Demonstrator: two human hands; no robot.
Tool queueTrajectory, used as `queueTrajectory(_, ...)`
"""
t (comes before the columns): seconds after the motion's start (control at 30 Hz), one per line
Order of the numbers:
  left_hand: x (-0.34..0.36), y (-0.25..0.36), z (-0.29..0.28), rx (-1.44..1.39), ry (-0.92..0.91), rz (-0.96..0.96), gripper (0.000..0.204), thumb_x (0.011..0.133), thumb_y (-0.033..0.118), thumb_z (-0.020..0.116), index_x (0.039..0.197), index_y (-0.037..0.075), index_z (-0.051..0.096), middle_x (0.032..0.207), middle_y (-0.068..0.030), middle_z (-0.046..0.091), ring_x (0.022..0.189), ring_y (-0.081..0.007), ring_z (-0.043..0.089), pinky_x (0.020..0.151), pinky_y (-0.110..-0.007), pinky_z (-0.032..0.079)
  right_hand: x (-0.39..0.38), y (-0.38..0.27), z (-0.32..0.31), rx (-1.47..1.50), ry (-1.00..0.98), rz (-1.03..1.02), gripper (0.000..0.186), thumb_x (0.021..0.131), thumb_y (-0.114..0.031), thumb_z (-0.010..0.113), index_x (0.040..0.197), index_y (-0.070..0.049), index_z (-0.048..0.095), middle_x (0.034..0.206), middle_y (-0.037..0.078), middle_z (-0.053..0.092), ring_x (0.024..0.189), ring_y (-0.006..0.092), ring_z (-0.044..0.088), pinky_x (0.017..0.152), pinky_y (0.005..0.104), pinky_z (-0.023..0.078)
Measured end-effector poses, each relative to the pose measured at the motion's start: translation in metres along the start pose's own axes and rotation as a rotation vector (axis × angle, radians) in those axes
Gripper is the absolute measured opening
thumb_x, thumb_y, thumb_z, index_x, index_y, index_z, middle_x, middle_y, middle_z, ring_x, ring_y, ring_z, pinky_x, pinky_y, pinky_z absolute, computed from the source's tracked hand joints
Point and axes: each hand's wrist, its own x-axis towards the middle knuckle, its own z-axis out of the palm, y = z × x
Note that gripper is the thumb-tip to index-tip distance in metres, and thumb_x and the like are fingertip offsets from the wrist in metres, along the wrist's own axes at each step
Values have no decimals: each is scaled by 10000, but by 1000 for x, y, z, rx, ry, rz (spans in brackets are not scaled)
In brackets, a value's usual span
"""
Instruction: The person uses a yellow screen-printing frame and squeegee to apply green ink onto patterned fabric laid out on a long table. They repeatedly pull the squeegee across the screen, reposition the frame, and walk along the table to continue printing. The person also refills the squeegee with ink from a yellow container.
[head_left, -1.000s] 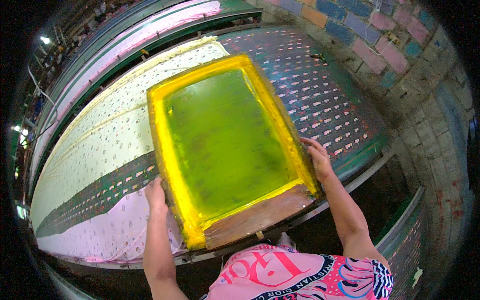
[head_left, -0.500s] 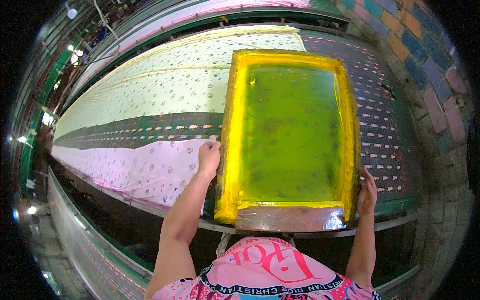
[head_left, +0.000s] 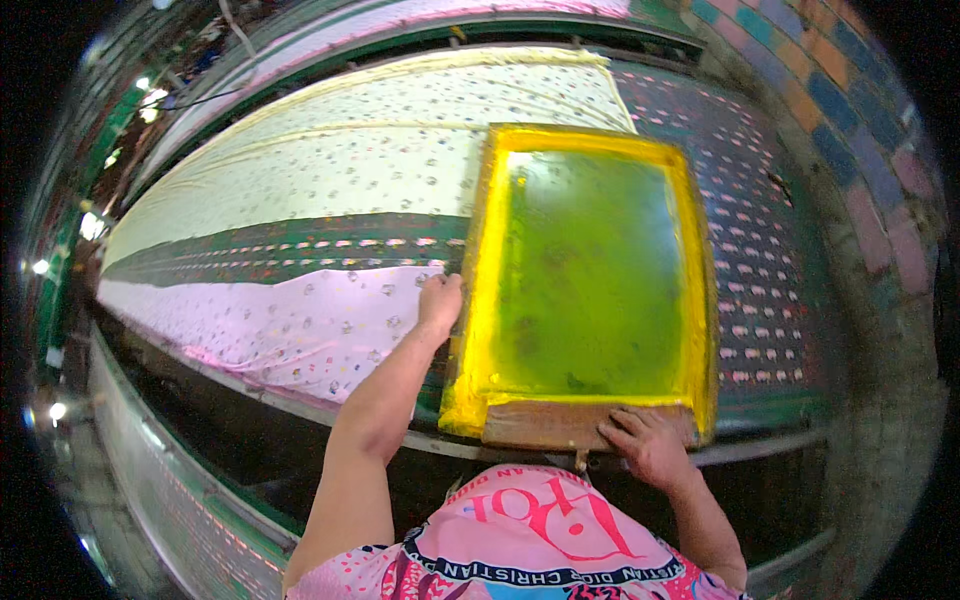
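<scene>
A screen printing frame [head_left: 590, 290] with yellow borders and green mesh lies over the long printing table in front of me. Along its near end runs a brown strip [head_left: 545, 425]. My left hand [head_left: 440, 302] is closed on the frame's left edge, its fingertips partly hidden against the side. At the near right corner, my right hand [head_left: 648, 447] grips the near edge, with fingers over the brown strip and the thumb side out of sight. White printed cloth [head_left: 350, 150] and pale pink printed cloth [head_left: 300, 315] lie on the table left of the frame.
The dark table surface [head_left: 750, 270] right of the frame carries rows of small pale prints. A coloured brick wall [head_left: 840, 110] stands at far right. Another long table [head_left: 180, 480] runs at lower left, and one more [head_left: 400, 50] lies beyond the far edge.
My right hand has left the frame's right side and come to its near edge. The frame's far end now appears lower and nearer. My left hand stays on the left edge.
</scene>
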Motion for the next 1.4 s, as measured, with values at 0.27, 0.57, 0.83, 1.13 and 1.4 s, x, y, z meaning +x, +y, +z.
queueTrajectory(0.27,-14,23,11,20,-11,66,508,998,416,638,967,-83,728,991,-324,758,1012,-519,717,921,-551,529,59,-33,0,-72,-85,210,465,833,-105,708,1296,-127,736,1185,132,760,1091,363,737,947,492,578)
queueTrajectory(0.57,-11,14,0,-22,23,122,466,1006,419,651,1022,-40,727,1020,-257,776,985,-455,735,880,-511,548,65,-70,-4,-31,-135,283,445,834,-57,706,1275,-108,734,1157,148,766,1085,388,730,913,508,582)
queueTrajectory(0.83,-13,11,-1,-79,3,126,426,1039,375,639,979,-43,699,947,-227,762,906,-415,728,830,-486,539,92,-63,36,-195,187,148,572,813,-78,696,1381,-146,699,1234,133,724,1110,342,714,969,475,574)
queueTrajectory(1.13,-20,24,2,-66,72,136,415,1070,340,635,1038,-68,705,983,-231,749,931,-369,719,856,-457,540,261,94,9,-236,323,138,527,834,-11,661,1333,-165,726,1172,143,739,1023,367,732,921,484,580)
queueTrajectory(1.4,-20,29,6,11,160,0,372,1080,301,629,1087,-63,707,1004,-183,740,896,-271,683,831,-408,537,412,228,-44,-293,223,212,521,841,-43,686,1344,-176,722,1170,176,747,1035,406,743,910,528,598)
